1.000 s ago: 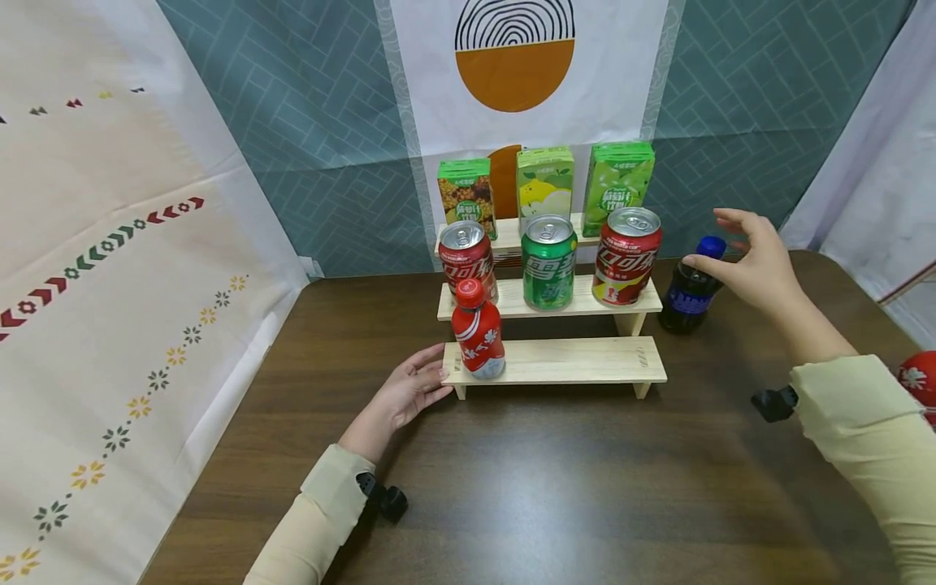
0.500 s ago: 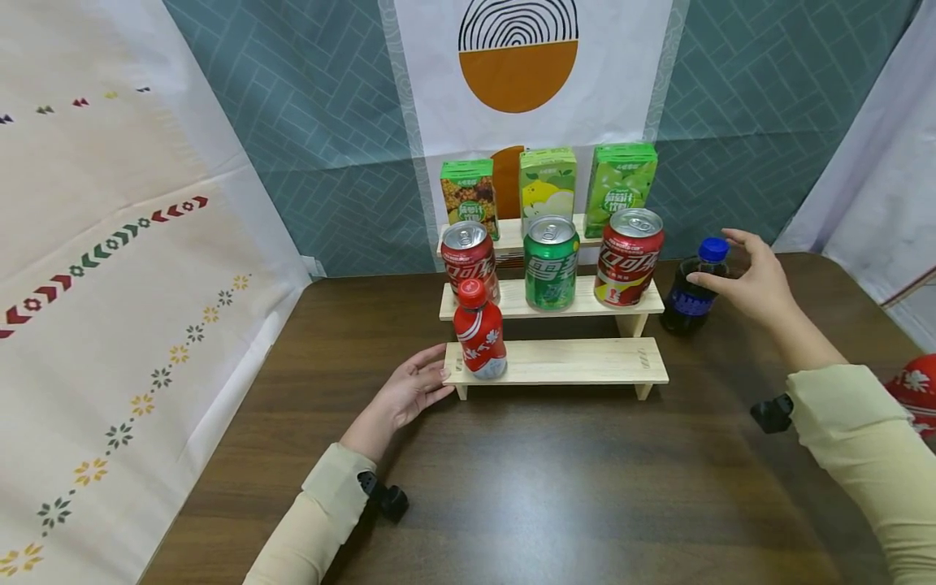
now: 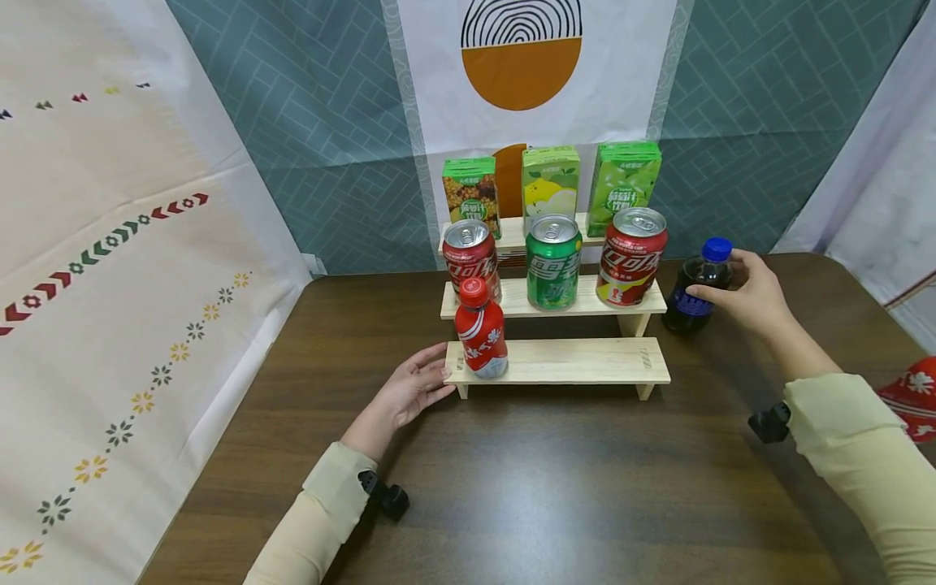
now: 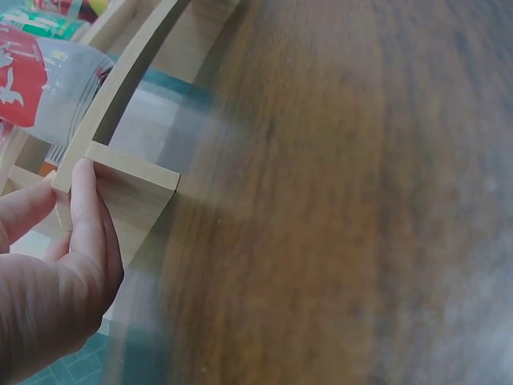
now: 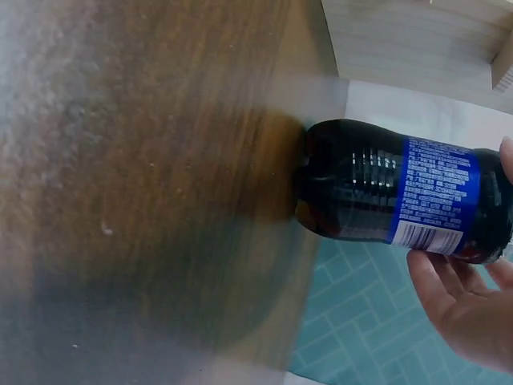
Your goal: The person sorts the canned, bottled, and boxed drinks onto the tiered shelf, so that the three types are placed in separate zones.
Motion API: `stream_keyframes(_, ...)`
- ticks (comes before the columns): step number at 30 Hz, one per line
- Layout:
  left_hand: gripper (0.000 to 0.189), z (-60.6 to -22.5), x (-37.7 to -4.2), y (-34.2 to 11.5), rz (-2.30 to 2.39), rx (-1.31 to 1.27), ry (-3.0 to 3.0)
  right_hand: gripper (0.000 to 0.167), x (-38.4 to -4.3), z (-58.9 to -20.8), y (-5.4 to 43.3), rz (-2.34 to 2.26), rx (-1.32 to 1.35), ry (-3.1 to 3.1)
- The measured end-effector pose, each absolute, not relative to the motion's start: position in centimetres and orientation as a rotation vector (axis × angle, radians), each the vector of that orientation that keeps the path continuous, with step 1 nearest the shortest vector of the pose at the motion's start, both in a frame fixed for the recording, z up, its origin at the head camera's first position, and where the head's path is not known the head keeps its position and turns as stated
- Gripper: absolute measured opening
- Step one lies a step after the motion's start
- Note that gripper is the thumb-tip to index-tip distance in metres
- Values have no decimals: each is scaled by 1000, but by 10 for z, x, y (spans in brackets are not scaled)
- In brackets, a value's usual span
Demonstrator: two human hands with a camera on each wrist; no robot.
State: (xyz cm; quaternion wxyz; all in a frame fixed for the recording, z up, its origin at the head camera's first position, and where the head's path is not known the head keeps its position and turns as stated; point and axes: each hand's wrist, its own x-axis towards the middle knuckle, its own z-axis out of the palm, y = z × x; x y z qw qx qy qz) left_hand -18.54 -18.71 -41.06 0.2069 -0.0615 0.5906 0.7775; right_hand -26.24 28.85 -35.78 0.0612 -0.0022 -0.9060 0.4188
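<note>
My left hand (image 3: pixel 412 392) pinches the left end of the lowest step of a tiered wooden display rack (image 3: pixel 578 361); in the left wrist view its fingertips (image 4: pixel 83 180) lie against the board's corner. Just beside that hand, a red bottle (image 3: pixel 482 341) with a red cap stands on the same step. At the rack's right, my right hand (image 3: pixel 753 296) grips a dark soda bottle (image 3: pixel 691 294) with a blue cap, thumb at the front and fingers behind. In the right wrist view, the soda bottle's blue label (image 5: pixel 435 192) faces the camera and the fingers lie along its side.
Two red cans, one at left (image 3: pixel 470 253) and one at right (image 3: pixel 632 260), flank a green can (image 3: pixel 553 264) on the middle step. Three green juice boxes (image 3: pixel 552 183) line the top step. Another red bottle (image 3: pixel 910 398) is partly hidden behind the right sleeve. A cloth wall hangs behind.
My right hand has come down from above the soda bottle's cap and closed around its upper part. My left hand keeps its place on the rack.
</note>
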Motion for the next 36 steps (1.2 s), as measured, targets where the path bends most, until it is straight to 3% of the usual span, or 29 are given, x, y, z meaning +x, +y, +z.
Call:
stream_keyframes(11,58,-412,-185,-186,2171,-173,1648,83,-259,-363,288,1196,-91,-2754)
stream_keyframes(36,57,-414,-186,-186,2181,-181,1658,91,-227,-362,283,1229,-128,-2794)
